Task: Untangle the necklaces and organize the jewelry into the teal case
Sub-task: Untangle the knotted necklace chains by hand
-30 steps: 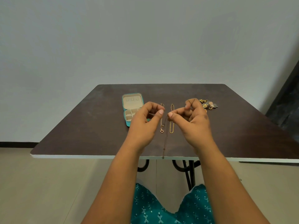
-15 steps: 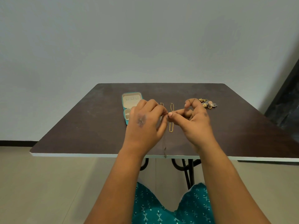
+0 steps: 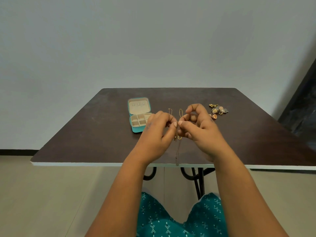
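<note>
Both hands are raised over the near part of the table (image 3: 85, 127); the left hand (image 3: 158, 134) and the right hand (image 3: 200, 132) meet at their fingertips and pinch the same thin chain (image 3: 177, 151), thumb against forefinger on each side; the other fingers of the right hand are curled and lifted above the pinch. The chain hangs down from the pinch and its end reaches about the near edge of the table; whether it is one strand or two twisted together I cannot tell.

To do this step well, I judge the hands should stay close and loosen the knot by small pulls to the sides, not by one long pull, which would tighten it; it helps to let the free end hang, so the twist can turn itself out.

Two more chains (image 3: 180, 112) lie straight on the table just behind the hands; the open case (image 3: 139, 130) stands to the left of them, its small compartments partly hidden by the left hand; a heap of earrings (image 3: 218, 110) lies to the right, well apart.

The near edge is a risk, since a dropped chain could slide to the floor; there is open room in front of the case and on the right half of the table for laying the chain down.
</note>
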